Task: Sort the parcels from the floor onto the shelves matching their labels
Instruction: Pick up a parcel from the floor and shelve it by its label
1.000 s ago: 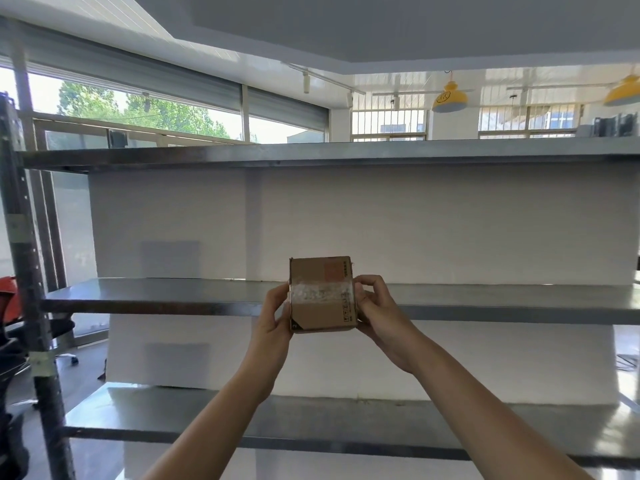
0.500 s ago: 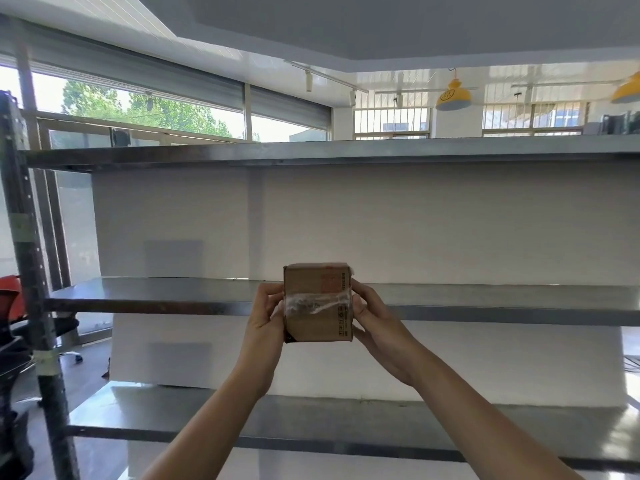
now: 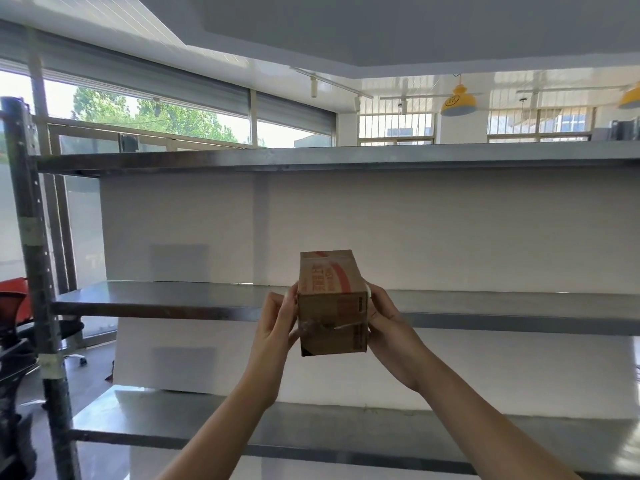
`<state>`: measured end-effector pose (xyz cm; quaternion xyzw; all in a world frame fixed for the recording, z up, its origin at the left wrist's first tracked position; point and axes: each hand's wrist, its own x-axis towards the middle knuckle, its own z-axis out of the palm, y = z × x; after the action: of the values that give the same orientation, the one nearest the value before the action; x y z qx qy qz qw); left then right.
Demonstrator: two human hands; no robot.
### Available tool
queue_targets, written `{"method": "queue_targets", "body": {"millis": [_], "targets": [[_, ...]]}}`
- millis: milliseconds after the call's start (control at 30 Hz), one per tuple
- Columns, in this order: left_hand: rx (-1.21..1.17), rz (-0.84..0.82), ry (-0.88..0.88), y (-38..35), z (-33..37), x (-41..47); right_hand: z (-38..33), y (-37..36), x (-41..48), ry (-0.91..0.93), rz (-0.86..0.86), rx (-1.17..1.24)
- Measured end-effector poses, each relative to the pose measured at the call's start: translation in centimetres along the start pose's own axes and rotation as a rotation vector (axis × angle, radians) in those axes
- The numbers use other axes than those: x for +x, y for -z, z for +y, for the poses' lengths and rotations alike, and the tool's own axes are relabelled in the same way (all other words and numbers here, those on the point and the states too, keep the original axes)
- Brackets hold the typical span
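Watching the head cam feed rn. Both hands are up in front of the rack w/ one small cardboard parcel (image 3: 332, 303) squeezed between them. Left hand (image 3: 277, 327) grips the box's left side, fingers curled round that edge. Right hand (image 3: 388, 323) holds the right side the same way, fingers wrapped toward the back where I can't see the tips.

The parcel is in the air, overlapping the front edge of the middle shelf (image 3: 156, 299), approx halfway along the part I can see. It's tipped so the top face w/ red print shows, and there's clear tape across the front face. Label text is too blurry to read, tbh.

The top shelf (image 3: 207, 159) sits above the box and the bottom shelf (image 3: 173, 420) below the forearms. White backing panel (image 3: 450, 230) behind the rack, dark upright post (image 3: 31, 254) at its left end. Red chair (image 3: 14, 299) past that post, yellow lamp (image 3: 458, 102) hanging in the bg.
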<state>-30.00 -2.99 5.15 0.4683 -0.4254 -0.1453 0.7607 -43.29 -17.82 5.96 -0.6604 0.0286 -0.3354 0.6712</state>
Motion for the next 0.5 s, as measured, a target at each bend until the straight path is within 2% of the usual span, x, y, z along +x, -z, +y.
{"method": "queue_targets", "body": {"millis": [167, 300, 500], "targets": [[0.069, -0.010, -0.002, -0.06, -0.02, -0.28, -0.23, 0.21, 0.08, -0.017, -0.021, 0.028], [0.020, 0.013, 0.042, 0.22, -0.06, -0.27, -0.83, -0.12, -0.09, -0.034, -0.074, -0.018], [-0.009, 0.033, 0.083, 0.30, -0.43, -0.27, -0.48, -0.20, -0.20, -0.003, -0.052, -0.005]]}}
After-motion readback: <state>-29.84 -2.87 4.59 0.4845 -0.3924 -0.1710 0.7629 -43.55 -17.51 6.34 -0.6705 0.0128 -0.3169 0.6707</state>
